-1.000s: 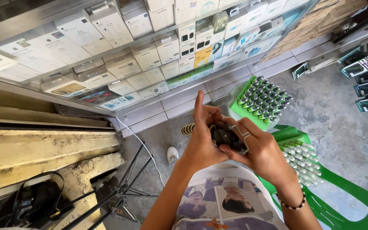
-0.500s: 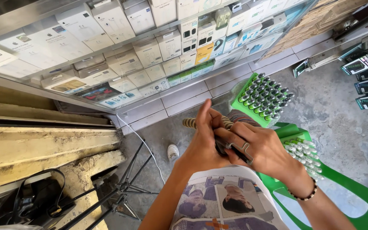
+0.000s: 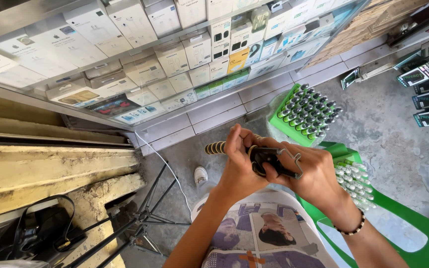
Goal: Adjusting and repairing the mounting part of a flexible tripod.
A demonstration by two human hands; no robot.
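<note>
My left hand [image 3: 238, 166] and my right hand [image 3: 310, 174] meet in front of me, both gripping a small black gadget with a metal clip frame [image 3: 273, 160]. The left fingers curl over its left end, and the right fingers wrap its right side and underside. A yellow-and-black ribbed flexible leg [image 3: 215, 147] sticks out to the left from behind my left hand. Most of the gadget's body is hidden by my fingers. A beaded bracelet [image 3: 352, 229] circles my right wrist.
A glass showcase [image 3: 175, 69] packed with white and coloured product boxes runs along the top. Green trays of small capped bottles [image 3: 306, 114] sit on a green plastic chair [image 3: 413, 233]. A black tripod [image 3: 140, 218] and black bag [image 3: 35, 231] lie lower left beside a concrete step.
Both hands have shifted slightly right and turned the gadget. Its metal clip frame now shows over my right fingers, and the ribbed leg pokes out more on the left.
</note>
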